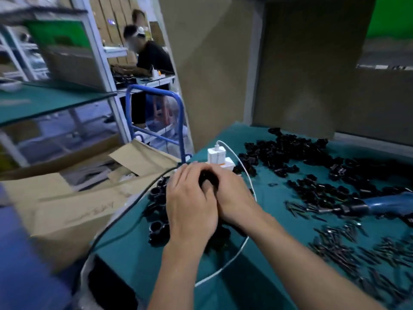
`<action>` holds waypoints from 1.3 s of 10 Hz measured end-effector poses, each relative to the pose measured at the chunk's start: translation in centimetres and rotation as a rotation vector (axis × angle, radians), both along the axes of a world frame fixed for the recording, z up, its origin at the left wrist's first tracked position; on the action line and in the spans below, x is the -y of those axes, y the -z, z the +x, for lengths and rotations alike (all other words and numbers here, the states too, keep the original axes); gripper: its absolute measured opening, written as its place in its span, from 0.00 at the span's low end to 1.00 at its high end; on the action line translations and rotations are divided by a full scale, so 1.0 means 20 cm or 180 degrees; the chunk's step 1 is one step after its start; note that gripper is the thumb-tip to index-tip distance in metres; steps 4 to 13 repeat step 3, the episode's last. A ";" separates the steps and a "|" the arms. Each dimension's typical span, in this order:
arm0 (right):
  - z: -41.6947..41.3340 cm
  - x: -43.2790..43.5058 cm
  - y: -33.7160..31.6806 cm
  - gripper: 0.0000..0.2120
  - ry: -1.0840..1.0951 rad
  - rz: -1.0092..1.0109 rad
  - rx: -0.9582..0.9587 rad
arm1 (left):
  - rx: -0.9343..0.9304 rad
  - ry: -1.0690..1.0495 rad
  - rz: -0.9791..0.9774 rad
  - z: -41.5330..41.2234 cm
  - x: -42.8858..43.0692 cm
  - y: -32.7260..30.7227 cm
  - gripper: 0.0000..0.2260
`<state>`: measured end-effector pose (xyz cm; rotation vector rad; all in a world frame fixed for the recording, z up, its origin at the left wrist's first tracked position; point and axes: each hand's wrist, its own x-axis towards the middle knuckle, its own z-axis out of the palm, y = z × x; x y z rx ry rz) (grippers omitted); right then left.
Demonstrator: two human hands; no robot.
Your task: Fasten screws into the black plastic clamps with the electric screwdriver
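Note:
My left hand [190, 204] and my right hand [230, 198] are pressed together over a heap of black plastic clamps [157, 217] at the table's left edge. Both cup a dark clamp [206, 179] between them, mostly hidden by the fingers. More black clamps [312, 166] lie scattered over the green table [274, 202] to the right. The blue electric screwdriver [380, 206] lies on its side at the right, untouched. Dark screws [348, 245] are spread in front of it.
A white plug block with charger [218, 158] stands just behind my hands, its white cable [243, 245] looping round them. A black cord [125, 211] runs off the left edge. Open cardboard boxes [85, 202] sit left; another person works at a far bench.

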<state>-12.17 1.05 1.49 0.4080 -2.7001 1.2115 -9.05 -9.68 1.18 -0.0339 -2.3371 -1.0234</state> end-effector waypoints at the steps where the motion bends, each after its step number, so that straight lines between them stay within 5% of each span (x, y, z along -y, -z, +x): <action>1: -0.05 0.10 0.08 0.17 -0.0146 0.0493 -0.0152 | 0.0577 0.0028 -0.0344 -0.03 0.11 0.09 0.19; 2: -0.05 0.10 0.15 0.27 -0.0149 0.1012 -0.0185 | 0.0813 0.0080 -0.0362 -0.05 0.15 0.19 0.22; 3: -0.01 0.02 0.16 0.37 0.0033 0.0504 0.0107 | 0.0782 -0.0132 -0.0388 -0.08 0.17 0.23 0.23; 13: -0.01 0.02 0.16 0.37 0.0033 0.0504 0.0107 | 0.0782 -0.0132 -0.0388 -0.08 0.17 0.23 0.23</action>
